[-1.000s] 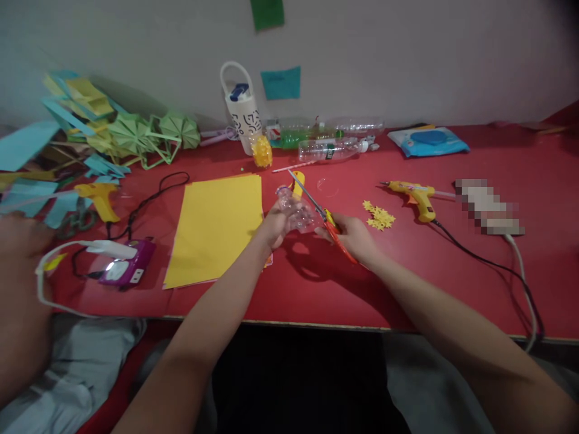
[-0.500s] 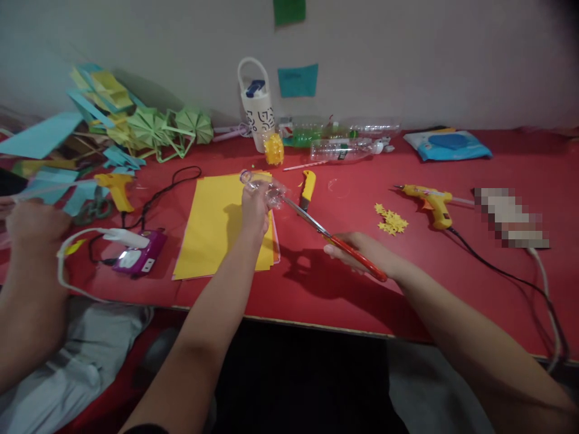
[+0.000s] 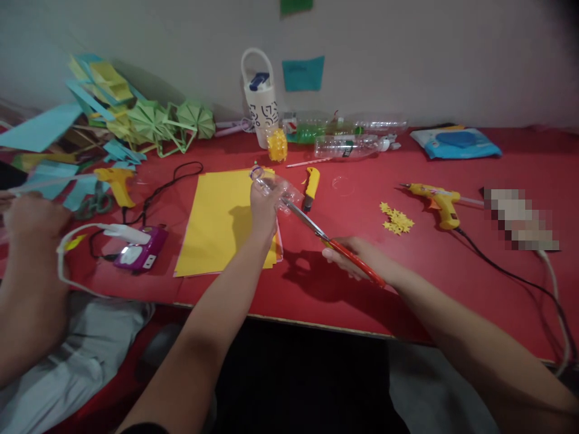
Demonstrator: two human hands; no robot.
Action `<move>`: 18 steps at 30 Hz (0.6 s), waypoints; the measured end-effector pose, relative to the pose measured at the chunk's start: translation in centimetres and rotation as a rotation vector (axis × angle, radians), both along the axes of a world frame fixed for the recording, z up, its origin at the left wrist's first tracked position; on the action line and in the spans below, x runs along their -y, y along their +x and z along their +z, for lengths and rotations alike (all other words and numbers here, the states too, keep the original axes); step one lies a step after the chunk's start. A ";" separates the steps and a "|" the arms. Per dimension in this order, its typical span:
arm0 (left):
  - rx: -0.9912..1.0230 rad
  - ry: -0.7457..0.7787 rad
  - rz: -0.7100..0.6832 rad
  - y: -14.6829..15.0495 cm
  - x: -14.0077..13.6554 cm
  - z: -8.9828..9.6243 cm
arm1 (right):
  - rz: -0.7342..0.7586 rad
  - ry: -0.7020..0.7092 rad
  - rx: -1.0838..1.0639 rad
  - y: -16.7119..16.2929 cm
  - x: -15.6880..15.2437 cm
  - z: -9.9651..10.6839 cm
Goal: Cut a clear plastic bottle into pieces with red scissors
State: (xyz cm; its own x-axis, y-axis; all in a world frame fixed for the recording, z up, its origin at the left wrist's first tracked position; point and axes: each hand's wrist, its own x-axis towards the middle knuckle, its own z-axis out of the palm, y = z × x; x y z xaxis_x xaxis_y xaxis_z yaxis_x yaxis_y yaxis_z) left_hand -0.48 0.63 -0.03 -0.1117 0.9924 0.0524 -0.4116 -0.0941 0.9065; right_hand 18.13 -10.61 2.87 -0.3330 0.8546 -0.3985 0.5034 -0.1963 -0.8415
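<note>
My left hand [image 3: 265, 205] is closed around a piece of clear plastic bottle [image 3: 289, 188], its neck pointing up and left. In my right hand [image 3: 357, 256] is a pair of scissors [image 3: 337, 244] with red handles. The metal blades reach up and left to the cut edge of the bottle piece; whether they are parted I cannot tell. Below my left hand lies a stack of yellow paper [image 3: 217, 223]. A yellow box cutter [image 3: 312, 185] rests just right of the bottle piece, and a thin clear plastic ring [image 3: 344, 185] lies farther right.
Small yellow stars [image 3: 398, 220] and a yellow glue gun [image 3: 434, 202] lie on the right. Along the wall are clear bottles [image 3: 348, 146], a white tumbler [image 3: 262, 114] and a wipes pack [image 3: 456, 144]. Left are a purple power adapter [image 3: 142, 250] and another person's hand [image 3: 36, 220].
The view has shifted slightly. My left hand, with the bottle piece, has moved a little to the right, and more of the piece shows around the scissor blades.
</note>
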 end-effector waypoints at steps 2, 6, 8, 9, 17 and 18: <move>0.010 -0.004 0.004 0.0 0.0 0.0 | -0.020 -0.010 -0.001 -0.1 0.0 -0.1; 0.026 -0.065 0.043 0.1 0.1 0.1 | -0.025 -0.009 0.014 -0.1 0.1 -0.1; 0.035 -0.085 0.045 0.2 0.2 0.2 | -0.021 -0.007 0.014 -0.2 0.1 0.0; 0.038 -0.087 0.046 0.3 0.1 0.2 | -0.020 -0.003 0.012 -0.2 0.1 0.0; 0.041 -0.083 0.036 0.5 0.1 -0.2 | -0.030 -0.011 -0.001 -0.2 0.1 -0.1; 0.048 -0.076 0.029 0.5 0.1 -0.2 | -0.032 -0.009 0.002 -0.2 0.1 -0.2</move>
State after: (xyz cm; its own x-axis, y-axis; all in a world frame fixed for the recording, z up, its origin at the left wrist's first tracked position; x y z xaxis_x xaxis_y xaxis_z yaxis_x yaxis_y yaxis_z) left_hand -0.01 0.48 -0.19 -0.1410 0.9896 -0.0295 -0.4529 -0.0380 0.8907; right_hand 17.89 -10.71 2.65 -0.3050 0.8610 -0.4071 0.4983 -0.2200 -0.8386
